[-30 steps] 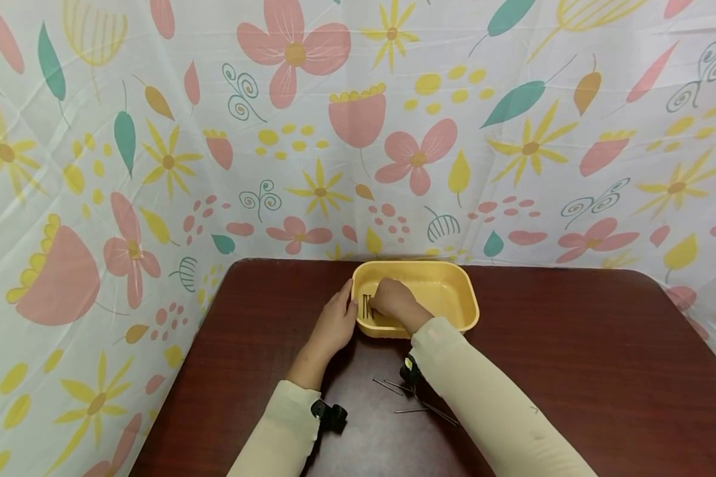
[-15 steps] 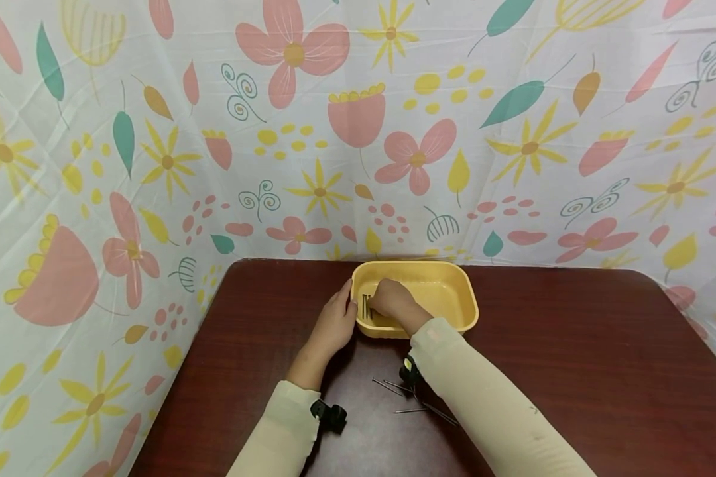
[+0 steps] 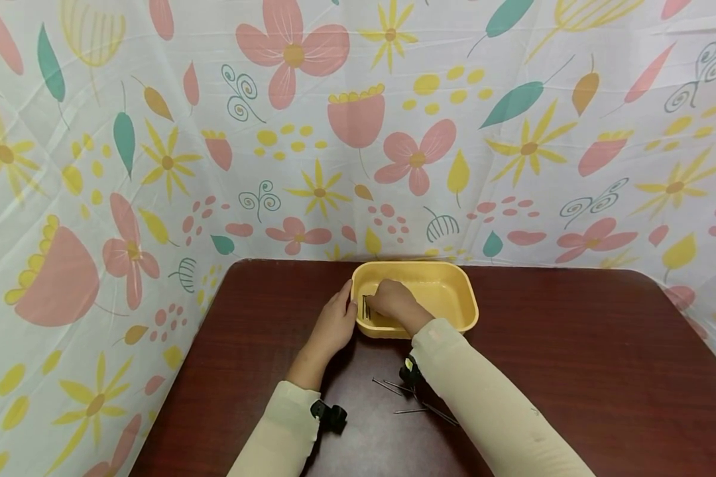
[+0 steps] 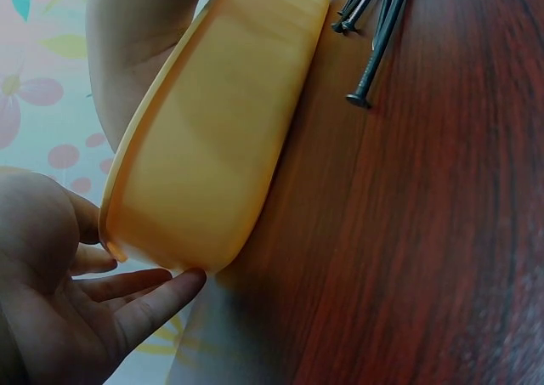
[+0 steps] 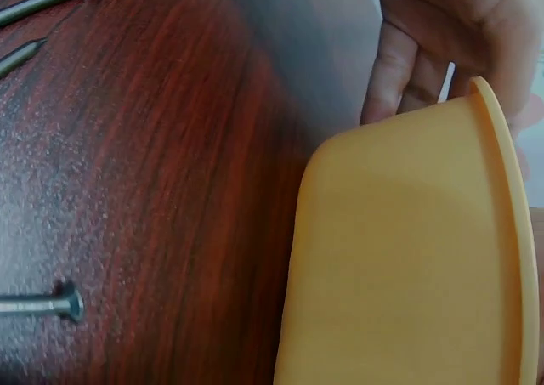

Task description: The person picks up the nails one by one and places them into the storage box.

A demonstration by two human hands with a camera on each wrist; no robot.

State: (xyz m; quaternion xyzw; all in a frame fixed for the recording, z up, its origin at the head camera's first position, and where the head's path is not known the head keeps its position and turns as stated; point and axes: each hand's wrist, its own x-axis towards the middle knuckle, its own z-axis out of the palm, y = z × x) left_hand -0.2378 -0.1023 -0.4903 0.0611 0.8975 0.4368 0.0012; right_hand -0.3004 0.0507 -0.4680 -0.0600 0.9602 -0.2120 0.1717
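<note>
A yellow plastic tray stands at the back of the table. My left hand rests against its left end from outside, fingers extended; in the left wrist view the left hand touches the wall near the rim and low down. My right hand reaches into the tray, its fingers curled at several dark nails lying side by side near the left end. It seems to pinch one of them, though its fingertips are mostly hidden. In the right wrist view, the tray wall covers the right hand's fingers.
Several loose nails lie on the dark red-brown table in front of the tray, partly under my right forearm. A nail head shows close up in the left wrist view. A flower-patterned cloth hangs behind the table.
The nails in the tray lie closer together, the right-hand one shifted slightly left with my right fingertips. My left hand and the tray stay in place.
</note>
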